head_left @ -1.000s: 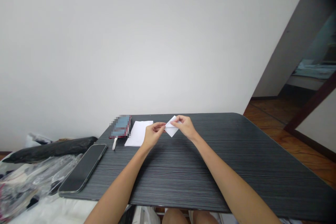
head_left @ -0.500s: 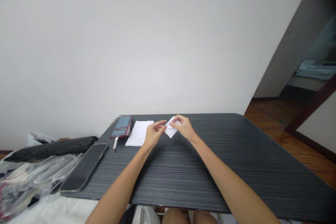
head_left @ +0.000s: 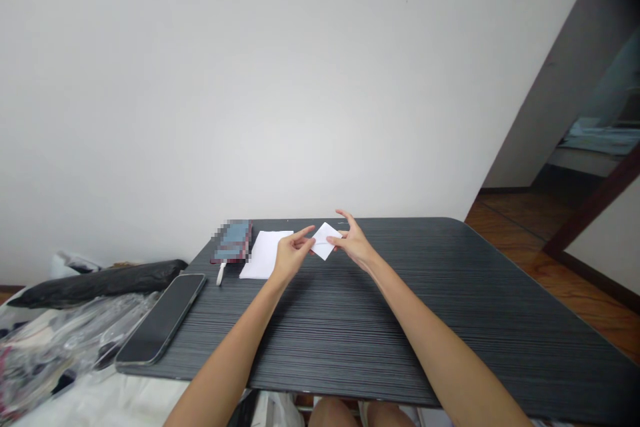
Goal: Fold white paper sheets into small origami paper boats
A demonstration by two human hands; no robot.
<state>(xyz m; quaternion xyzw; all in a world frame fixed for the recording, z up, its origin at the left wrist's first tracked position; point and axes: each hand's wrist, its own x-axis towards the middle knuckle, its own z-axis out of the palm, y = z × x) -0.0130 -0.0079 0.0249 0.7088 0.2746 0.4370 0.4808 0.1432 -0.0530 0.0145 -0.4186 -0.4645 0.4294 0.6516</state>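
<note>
A small folded piece of white paper [head_left: 326, 234], turned to a diamond shape with a crease across it, is held above the dark table. My left hand [head_left: 293, 253] pinches its left corner between thumb and fingers. At the right corner, my right hand [head_left: 356, 243] grips it with the thumb on the front face, the index finger stretched up and away from the sheet. Just left of my left hand, a stack of white paper [head_left: 261, 256] lies on the table, partly covered by that hand.
The dark striped table [head_left: 450, 307] meets a white wall [head_left: 320, 80]. A phone [head_left: 163, 320] lies at its left edge. Behind it are a blurred-out item [head_left: 234, 241] and a small white strip [head_left: 221, 273]. Plastic-wrapped things [head_left: 90, 327] are heaped on the left.
My right index finger has lifted off the paper and points upward. More of the paper's face shows, now a fuller diamond. My left hand has hardly moved.
</note>
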